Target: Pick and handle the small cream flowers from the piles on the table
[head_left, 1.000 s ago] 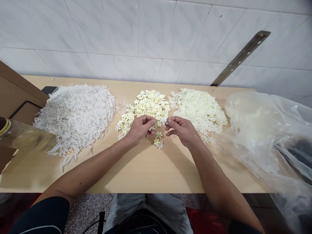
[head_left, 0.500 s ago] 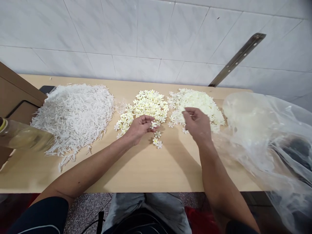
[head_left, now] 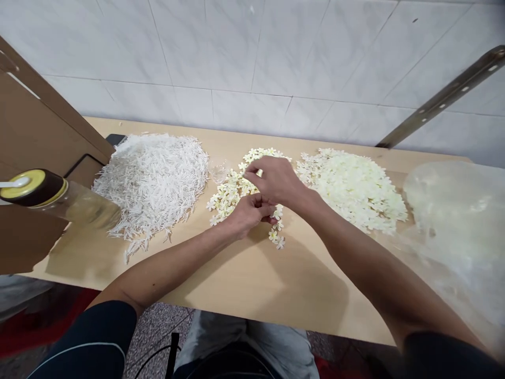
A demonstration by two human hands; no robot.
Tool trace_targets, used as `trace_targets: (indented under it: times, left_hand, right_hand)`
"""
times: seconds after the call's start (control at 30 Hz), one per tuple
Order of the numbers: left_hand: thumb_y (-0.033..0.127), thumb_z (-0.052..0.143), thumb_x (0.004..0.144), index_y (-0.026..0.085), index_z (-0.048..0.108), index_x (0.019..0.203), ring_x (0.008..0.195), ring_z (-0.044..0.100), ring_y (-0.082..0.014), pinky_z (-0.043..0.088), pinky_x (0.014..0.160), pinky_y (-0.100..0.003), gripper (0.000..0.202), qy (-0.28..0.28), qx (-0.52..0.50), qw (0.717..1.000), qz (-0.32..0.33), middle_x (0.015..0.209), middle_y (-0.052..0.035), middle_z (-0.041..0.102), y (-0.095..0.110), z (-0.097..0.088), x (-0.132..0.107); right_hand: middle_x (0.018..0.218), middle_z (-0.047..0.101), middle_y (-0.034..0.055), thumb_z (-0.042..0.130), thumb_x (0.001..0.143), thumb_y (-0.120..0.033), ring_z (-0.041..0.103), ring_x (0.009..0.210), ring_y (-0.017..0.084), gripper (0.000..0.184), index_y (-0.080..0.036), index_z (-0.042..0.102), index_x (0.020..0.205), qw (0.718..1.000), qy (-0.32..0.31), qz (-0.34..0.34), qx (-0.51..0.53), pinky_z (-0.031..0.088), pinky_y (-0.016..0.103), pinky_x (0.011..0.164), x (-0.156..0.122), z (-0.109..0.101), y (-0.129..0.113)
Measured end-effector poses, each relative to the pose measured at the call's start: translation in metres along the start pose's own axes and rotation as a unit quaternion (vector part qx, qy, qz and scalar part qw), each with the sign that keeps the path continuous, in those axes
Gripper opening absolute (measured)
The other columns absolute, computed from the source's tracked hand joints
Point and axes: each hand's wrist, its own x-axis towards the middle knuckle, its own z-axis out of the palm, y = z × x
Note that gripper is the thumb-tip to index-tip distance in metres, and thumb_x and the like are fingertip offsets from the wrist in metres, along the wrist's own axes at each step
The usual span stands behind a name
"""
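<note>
Just beyond the left hand [head_left: 249,215] lie piled yellow-centred flowers [head_left: 229,193].

Wht marbled tile wall [head_left: 232,52] behind pale wd tbl [head_left: 229,284]; speckled flr [head_left: 158,326] below.

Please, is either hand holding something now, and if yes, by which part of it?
It cannot be told: the right hand partly covers the left hand, and no thing shows clearly in either grip. Small flowers lie close by.
</note>
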Motion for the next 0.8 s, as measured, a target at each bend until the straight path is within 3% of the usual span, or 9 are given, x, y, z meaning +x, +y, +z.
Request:
trace_targets:
  times: [0.13, 0.27, 0.4, 0.6, 0.8]
  left_hand:
    - [0.011, 0.082, 0.078, 0.011, 0.067, 0.079, 0.063, 0.064, -0.011, 0.061, 0.07, -0.033, 0.015, -0.023, 0.026, 0.999, -0.007, 0.078, -0.003, 0.065, 0.0, -0.001, -0.002]
    - [0.005, 0.071, 0.08, 0.012, 0.066, 0.075, 0.057, 0.065, -0.0138, 0.052, 0.055, -0.026, 0.011, -0.037, 0.087, 0.995, -0.016, 0.065, -0.0039, 0.066, 0.012, 0.002, -0.007]
    - [0.003, 0.066, 0.079, 0.015, 0.055, 0.058, 0.037, 0.044, -0.0064, 0.031, 0.041, -0.021, 0.027, 0.001, 0.192, 0.981, -0.035, 0.049, -0.0008, 0.058, 0.022, 0.004, -0.008]
    - [0.0, 0.062, 0.076, 0.016, 0.053, 0.055, 0.034, 0.04, -0.0059, 0.027, 0.041, -0.022, 0.028, 0.012, 0.221, 0.975, -0.032, 0.047, -0.0001, 0.058, 0.017, 0.001, 0.0]
    - [-0.003, 0.055, 0.074, 0.016, 0.055, 0.056, 0.036, 0.042, -0.0075, 0.028, 0.043, -0.024, 0.026, 0.021, 0.214, 0.976, -0.038, 0.048, -0.0004, 0.058, 0.021, 0.003, -0.002]
  right_hand:
    - [0.085, 0.071, 0.0093, 0.068, 0.096, -0.023, 0.065, 0.081, 0.024, 0.019, -0.018, 0.074, 0.078, 0.992, -0.075, -0.046, -0.094, 0.047, 0.037, 0.074, 0.067, 0.024, -0.034]
    - [0.088, 0.068, 0.0142, 0.073, 0.088, -0.012, 0.067, 0.086, 0.029, 0.006, -0.014, 0.075, 0.083, 0.976, -0.147, -0.047, -0.152, 0.05, 0.04, 0.074, 0.103, 0.044, -0.053]
    - [0.088, 0.069, 0.0162, 0.079, 0.083, -0.014, 0.07, 0.085, 0.032, 0.004, -0.014, 0.075, 0.082, 0.968, -0.19, -0.03, -0.162, 0.054, 0.044, 0.073, 0.118, 0.057, -0.052]
    - [0.065, 0.065, 0.0097, 0.093, 0.073, -0.034, 0.072, 0.071, 0.028, 0.031, -0.017, 0.068, 0.067, 0.964, -0.189, -0.047, -0.18, 0.059, 0.04, 0.066, 0.134, 0.076, -0.034]
    - [0.063, 0.063, 0.0074, 0.095, 0.064, -0.013, 0.069, 0.066, 0.027, 0.03, -0.016, 0.065, 0.062, 0.965, -0.193, 0.003, -0.177, 0.058, 0.043, 0.064, 0.13, 0.06, -0.048]
